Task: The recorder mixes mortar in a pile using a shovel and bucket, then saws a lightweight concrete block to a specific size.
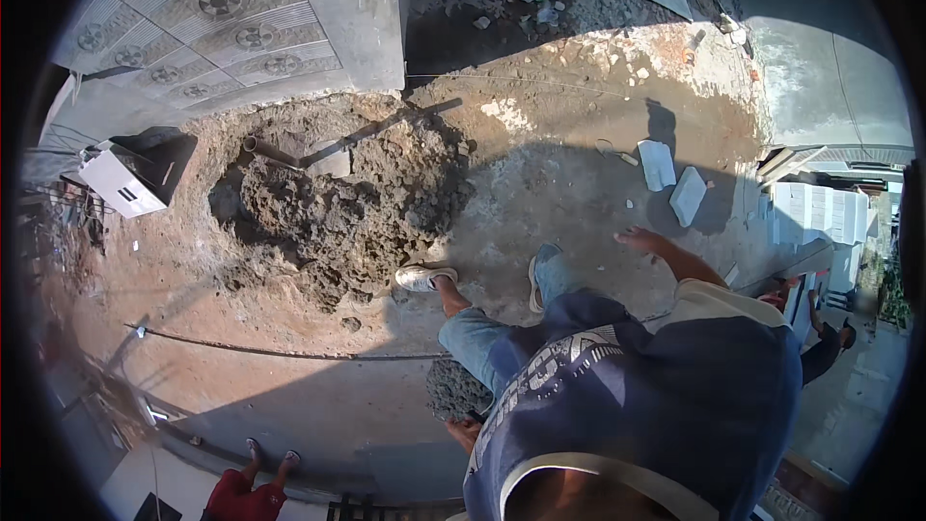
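My left hand (466, 432) is low at my left side, its fingers curled at the edge of a round load of wet grey mortar (457, 390). The pan under that load is mostly hidden, and my leg and shirt cover part of it. Out to the right, my right hand (640, 239) is stretched over the ground with its fingers apart and nothing in them. A large heap of lumpy mortar (347, 217) spreads beyond my shoe (421, 278). On that heap lies a flat grey blade (331, 160), with a dark bar slanting past it.
Two pale slabs (672, 181) lie on the ground at right. A white box (121, 179) stands far left. Patterned tiles (220, 2) face the upper-left wall. A thin dark rod (280, 351) crosses the ground. One person in red shorts (246, 499) stands lower left; another person (828, 347) is at right.
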`<control>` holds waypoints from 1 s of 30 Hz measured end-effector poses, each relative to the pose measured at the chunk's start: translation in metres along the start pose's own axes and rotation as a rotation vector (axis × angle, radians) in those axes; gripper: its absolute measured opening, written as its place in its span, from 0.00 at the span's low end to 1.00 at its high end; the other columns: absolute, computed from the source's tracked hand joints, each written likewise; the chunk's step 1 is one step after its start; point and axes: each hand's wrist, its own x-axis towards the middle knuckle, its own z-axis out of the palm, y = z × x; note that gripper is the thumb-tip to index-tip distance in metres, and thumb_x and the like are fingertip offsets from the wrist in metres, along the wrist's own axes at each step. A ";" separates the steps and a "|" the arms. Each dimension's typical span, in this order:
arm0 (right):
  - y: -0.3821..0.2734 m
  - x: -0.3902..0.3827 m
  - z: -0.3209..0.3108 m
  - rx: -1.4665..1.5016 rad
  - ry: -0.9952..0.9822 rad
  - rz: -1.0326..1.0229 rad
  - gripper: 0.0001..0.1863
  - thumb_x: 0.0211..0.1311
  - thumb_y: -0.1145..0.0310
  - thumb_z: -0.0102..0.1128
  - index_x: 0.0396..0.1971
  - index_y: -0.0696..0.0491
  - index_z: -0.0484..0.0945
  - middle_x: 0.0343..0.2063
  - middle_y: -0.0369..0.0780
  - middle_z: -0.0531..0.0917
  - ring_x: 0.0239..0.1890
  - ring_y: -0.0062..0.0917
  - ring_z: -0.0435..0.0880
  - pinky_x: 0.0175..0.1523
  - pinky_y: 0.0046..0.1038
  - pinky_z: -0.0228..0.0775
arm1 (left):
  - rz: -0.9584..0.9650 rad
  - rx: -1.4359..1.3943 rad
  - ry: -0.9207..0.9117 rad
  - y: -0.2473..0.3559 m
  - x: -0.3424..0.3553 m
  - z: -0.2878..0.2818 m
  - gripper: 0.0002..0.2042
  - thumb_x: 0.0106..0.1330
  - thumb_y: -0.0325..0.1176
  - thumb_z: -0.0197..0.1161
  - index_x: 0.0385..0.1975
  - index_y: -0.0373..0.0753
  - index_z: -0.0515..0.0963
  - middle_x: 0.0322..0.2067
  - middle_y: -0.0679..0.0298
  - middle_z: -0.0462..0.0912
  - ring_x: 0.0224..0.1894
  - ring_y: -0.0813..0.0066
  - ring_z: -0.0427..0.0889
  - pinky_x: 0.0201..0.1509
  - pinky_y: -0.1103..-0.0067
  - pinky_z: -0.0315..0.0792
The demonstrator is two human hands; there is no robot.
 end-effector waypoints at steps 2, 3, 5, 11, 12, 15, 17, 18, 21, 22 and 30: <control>0.062 0.028 0.037 0.166 -0.285 -0.015 0.51 0.55 0.26 0.43 0.71 0.43 0.47 0.70 0.49 0.51 0.61 0.50 0.68 0.49 0.57 0.71 | 0.100 0.044 0.053 -0.040 0.004 0.040 0.27 0.70 0.36 0.51 0.67 0.34 0.56 0.60 0.49 0.68 0.56 0.61 0.74 0.60 0.59 0.69; 0.080 0.026 0.055 0.284 -0.359 -0.036 0.50 0.56 0.26 0.42 0.71 0.44 0.48 0.69 0.48 0.53 0.62 0.47 0.68 0.52 0.54 0.70 | 0.141 0.063 0.086 -0.062 0.012 0.056 0.27 0.70 0.36 0.51 0.67 0.34 0.56 0.59 0.49 0.68 0.55 0.61 0.74 0.59 0.59 0.69; 0.142 0.044 0.098 0.462 -0.451 -0.049 0.50 0.56 0.25 0.40 0.71 0.45 0.49 0.69 0.48 0.56 0.63 0.44 0.67 0.55 0.51 0.69 | 0.205 0.123 0.161 -0.101 0.025 0.085 0.26 0.70 0.35 0.51 0.66 0.34 0.57 0.58 0.50 0.68 0.54 0.61 0.74 0.58 0.59 0.69; 0.246 0.066 0.131 1.385 -0.714 -0.392 0.45 0.62 0.30 0.40 0.62 0.57 0.64 0.60 0.47 0.70 0.58 0.38 0.73 0.61 0.44 0.66 | 0.376 0.295 0.277 -0.192 0.092 0.167 0.25 0.70 0.34 0.51 0.65 0.33 0.57 0.54 0.51 0.69 0.50 0.62 0.74 0.54 0.60 0.70; 0.249 0.068 0.111 1.372 -0.598 -0.288 0.44 0.62 0.31 0.42 0.62 0.56 0.63 0.60 0.46 0.70 0.59 0.39 0.72 0.60 0.48 0.67 | 0.420 0.301 0.281 -0.201 0.105 0.180 0.25 0.70 0.34 0.51 0.65 0.33 0.57 0.53 0.51 0.70 0.49 0.62 0.75 0.53 0.60 0.70; 0.272 0.073 0.012 1.998 -0.323 -0.359 0.49 0.61 0.37 0.52 0.72 0.45 0.39 0.68 0.42 0.52 0.57 0.42 0.68 0.57 0.55 0.69 | 0.495 0.362 0.305 -0.230 0.142 0.210 0.25 0.69 0.33 0.51 0.64 0.33 0.58 0.51 0.52 0.70 0.47 0.62 0.75 0.52 0.61 0.71; 0.298 0.083 -0.068 2.055 -0.097 -0.627 0.48 0.62 0.41 0.55 0.72 0.44 0.39 0.67 0.43 0.54 0.56 0.40 0.70 0.55 0.51 0.73 | 0.530 0.423 0.332 -0.244 0.164 0.236 0.24 0.69 0.33 0.51 0.64 0.33 0.58 0.50 0.53 0.70 0.46 0.62 0.75 0.50 0.61 0.71; 0.304 0.077 -0.103 1.944 0.000 -0.695 0.47 0.61 0.42 0.56 0.71 0.44 0.41 0.67 0.43 0.55 0.58 0.41 0.69 0.55 0.50 0.73 | 0.552 0.450 0.336 -0.249 0.176 0.255 0.24 0.69 0.33 0.51 0.64 0.32 0.58 0.49 0.53 0.71 0.45 0.62 0.75 0.50 0.61 0.71; 0.342 0.067 -0.194 1.679 0.201 -0.868 0.45 0.60 0.45 0.61 0.71 0.44 0.47 0.67 0.42 0.57 0.63 0.42 0.67 0.56 0.47 0.73 | 0.606 0.536 0.331 -0.266 0.222 0.322 0.24 0.69 0.32 0.51 0.63 0.32 0.59 0.48 0.54 0.71 0.43 0.63 0.75 0.48 0.62 0.72; 0.366 0.077 -0.220 1.710 0.220 -0.921 0.44 0.60 0.49 0.63 0.70 0.45 0.49 0.68 0.41 0.58 0.62 0.42 0.68 0.57 0.46 0.72 | 0.616 0.568 0.326 -0.275 0.243 0.347 0.24 0.69 0.32 0.51 0.63 0.32 0.59 0.47 0.54 0.71 0.43 0.63 0.75 0.47 0.62 0.72; 0.535 0.027 -0.424 1.487 0.890 -0.812 0.38 0.65 0.55 0.57 0.70 0.47 0.51 0.64 0.40 0.66 0.59 0.34 0.72 0.57 0.37 0.72 | 0.747 0.676 0.305 -0.332 0.360 0.511 0.22 0.69 0.31 0.51 0.61 0.31 0.60 0.42 0.56 0.73 0.38 0.63 0.76 0.42 0.63 0.73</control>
